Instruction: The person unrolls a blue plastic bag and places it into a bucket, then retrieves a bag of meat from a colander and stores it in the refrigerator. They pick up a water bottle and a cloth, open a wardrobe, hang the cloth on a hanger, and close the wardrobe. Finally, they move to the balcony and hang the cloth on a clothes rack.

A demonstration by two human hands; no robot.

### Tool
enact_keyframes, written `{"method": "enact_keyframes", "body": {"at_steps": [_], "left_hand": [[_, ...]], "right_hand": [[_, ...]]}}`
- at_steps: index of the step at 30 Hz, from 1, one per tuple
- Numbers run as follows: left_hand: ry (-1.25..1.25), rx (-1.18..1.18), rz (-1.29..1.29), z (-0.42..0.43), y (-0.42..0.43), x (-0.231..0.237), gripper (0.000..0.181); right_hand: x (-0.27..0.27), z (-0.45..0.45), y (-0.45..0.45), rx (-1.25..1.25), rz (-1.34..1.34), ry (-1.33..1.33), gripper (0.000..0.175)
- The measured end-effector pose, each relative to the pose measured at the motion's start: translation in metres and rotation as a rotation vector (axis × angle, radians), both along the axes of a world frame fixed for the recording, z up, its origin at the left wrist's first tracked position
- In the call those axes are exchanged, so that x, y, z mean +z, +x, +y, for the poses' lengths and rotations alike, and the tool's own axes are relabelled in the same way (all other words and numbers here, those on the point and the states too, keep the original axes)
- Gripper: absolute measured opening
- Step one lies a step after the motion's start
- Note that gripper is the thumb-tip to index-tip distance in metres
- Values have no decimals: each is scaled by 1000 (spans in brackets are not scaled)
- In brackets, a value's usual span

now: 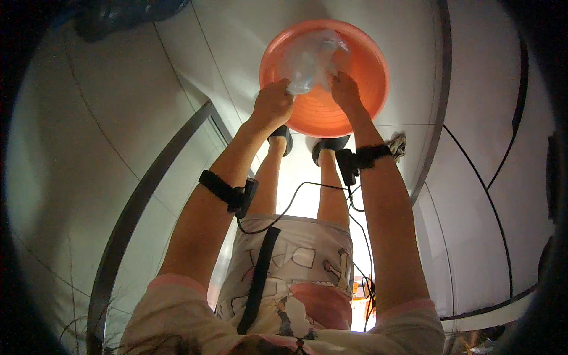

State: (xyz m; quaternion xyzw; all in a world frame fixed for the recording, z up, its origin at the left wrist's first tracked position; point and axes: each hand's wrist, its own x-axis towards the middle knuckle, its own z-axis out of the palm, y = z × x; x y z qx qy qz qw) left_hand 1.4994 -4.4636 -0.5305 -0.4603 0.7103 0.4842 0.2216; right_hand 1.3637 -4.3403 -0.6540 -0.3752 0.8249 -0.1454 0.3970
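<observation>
An orange plastic basin (326, 120) is in front of my feet, and a clear plastic bag (306, 60) spreads over its inside. My left hand (276, 103) grips the near left edge of the bag above the basin's left rim. On the other side my right hand (345, 91) pinches the bag near the middle right of the basin. Between the two hands the bag hangs loose and crumpled. What the bag contains, if anything, is too blurred to tell.
Black straps with small devices (242, 195) sit on both forearms, joined by a thin black cable (301, 188). A crumpled cloth (397, 145) lies right of my feet. Dark frame edges (151, 177) run along both sides. A dark bluish plastic item (124, 17) is at upper left.
</observation>
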Motion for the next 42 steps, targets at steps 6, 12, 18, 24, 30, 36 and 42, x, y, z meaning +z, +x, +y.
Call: {"method": "enact_keyframes", "body": {"at_steps": [6, 12, 18, 24, 30, 36, 42], "left_hand": [[-667, 214, 334, -1, 10, -16, 22], [-141, 960, 353, -65, -4, -38, 17], [311, 1067, 319, -127, -31, -74, 24], [348, 1005, -54, -108, 20, -117, 42], [600, 994, 120, -66, 92, -80, 45], [705, 747, 70, -24, 101, -30, 52], [737, 638, -118, 2, 112, -38, 51]], "right_hand": [[97, 19, -31, -514, 385, -465, 22], [91, -15, -112, -794, 19, -491, 18], [32, -55, -153, -686, -96, -294, 17], [-18, 3, -166, -635, -208, 56, 25], [42, 77, -122, -902, -756, -33, 36], [86, 95, -69, -686, -613, 258, 25], [68, 115, -31, -627, -562, 135, 23]]}}
